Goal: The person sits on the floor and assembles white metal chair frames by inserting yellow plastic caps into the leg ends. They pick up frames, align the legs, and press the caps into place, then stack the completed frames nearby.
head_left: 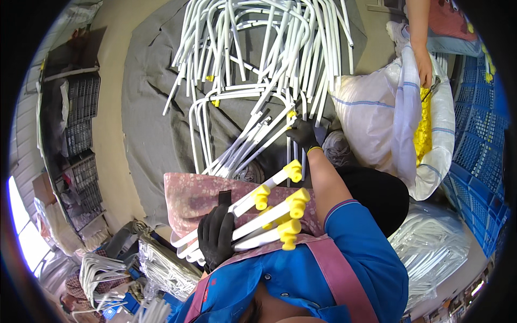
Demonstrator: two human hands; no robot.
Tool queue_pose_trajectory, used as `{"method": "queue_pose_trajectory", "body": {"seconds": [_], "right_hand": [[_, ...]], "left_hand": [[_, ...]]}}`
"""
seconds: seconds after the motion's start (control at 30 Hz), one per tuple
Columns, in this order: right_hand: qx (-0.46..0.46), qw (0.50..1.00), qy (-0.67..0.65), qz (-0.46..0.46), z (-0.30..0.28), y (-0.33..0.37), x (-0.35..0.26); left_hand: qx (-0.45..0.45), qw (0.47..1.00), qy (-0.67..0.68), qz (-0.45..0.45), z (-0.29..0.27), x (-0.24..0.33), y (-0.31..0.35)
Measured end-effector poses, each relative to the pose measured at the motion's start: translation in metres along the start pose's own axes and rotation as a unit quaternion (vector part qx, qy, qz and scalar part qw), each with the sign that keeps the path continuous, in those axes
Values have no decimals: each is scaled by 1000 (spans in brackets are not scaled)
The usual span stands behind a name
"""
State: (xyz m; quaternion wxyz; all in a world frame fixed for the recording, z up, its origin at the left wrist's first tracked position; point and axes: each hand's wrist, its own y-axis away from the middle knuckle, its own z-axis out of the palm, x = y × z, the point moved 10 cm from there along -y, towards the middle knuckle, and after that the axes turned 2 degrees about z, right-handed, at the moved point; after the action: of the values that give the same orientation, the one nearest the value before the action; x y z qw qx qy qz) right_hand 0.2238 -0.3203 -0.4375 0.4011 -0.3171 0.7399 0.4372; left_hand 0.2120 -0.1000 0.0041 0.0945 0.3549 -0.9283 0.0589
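My left hand [215,234], in a black glove, is wrapped round several white tubes [253,222] above my lap. Each of these tubes has a yellow plastic fitting [298,202] on its end, turned up and to the right. My right hand [303,134], also gloved in black, reaches forward with its fingers closed at the end of a white tube [264,148], where a bit of yellow shows. Just beyond the fingertips is another yellow fitting [292,114]. A bent white tube frame [194,121] lies beside this bundle on the grey cloth.
A large pile of bent white tubes [264,43] covers the far part of the grey cloth [148,102]. At right, another person's hand [424,67] reaches into a white sack [366,102] of yellow fittings [424,134]. Blue crates [479,124] stand beyond; plastic-wrapped tubes [431,253] lie near right.
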Motion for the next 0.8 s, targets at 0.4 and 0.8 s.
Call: {"method": "queue_pose_trajectory", "body": {"seconds": [0.4, 0.8], "right_hand": [[-63, 965, -253, 36, 3, 53, -37], [-222, 955, -195, -38, -13, 191, -161]], "left_hand": [[21, 1000, 5, 11, -6, 8, -2], [82, 992, 95, 31, -24, 22, 2]]}}
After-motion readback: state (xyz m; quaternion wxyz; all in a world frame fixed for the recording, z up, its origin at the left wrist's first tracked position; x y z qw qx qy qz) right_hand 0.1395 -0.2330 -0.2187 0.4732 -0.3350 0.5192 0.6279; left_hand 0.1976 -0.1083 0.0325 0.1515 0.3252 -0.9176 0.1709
